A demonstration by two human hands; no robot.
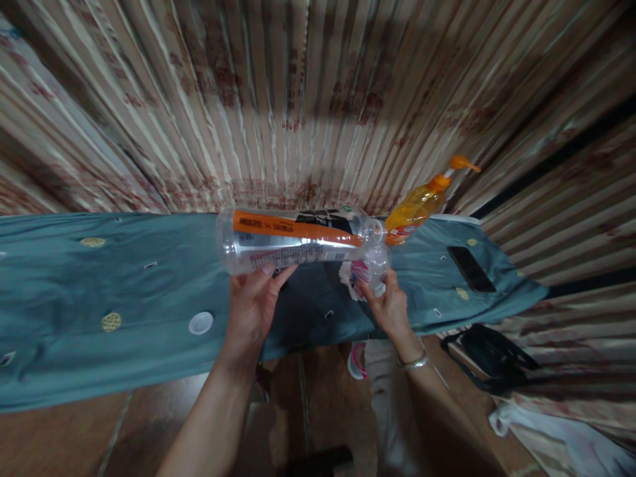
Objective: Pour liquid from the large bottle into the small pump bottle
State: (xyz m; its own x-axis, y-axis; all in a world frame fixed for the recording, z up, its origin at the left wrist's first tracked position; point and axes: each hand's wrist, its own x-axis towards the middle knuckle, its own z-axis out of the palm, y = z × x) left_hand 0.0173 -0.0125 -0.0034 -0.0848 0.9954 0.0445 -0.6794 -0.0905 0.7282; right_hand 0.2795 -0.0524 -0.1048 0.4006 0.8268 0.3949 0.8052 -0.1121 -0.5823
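My left hand (253,301) grips a large clear plastic bottle (298,236) from below. Its label is orange, silver and black, and it lies nearly level in the air, mouth toward the right. Lower right of that mouth, my right hand (390,305) has its fingers closed on a small clear plastic bottle (378,258) with a pink-and-purple print. The two bottle necks overlap in view; I cannot tell whether they touch. Whitish, ruffled-looking material shows beside the small bottle. Just behind stands an orange pump bottle (416,211) of yellow-orange liquid.
A blue-green cloth (159,285) with yellow patches covers the narrow surface. On it lie a white round lid (201,323) at left and a black phone (471,268) at right. Patterned curtains (278,99) hang behind. A dark bag (489,358) sits below the right end.
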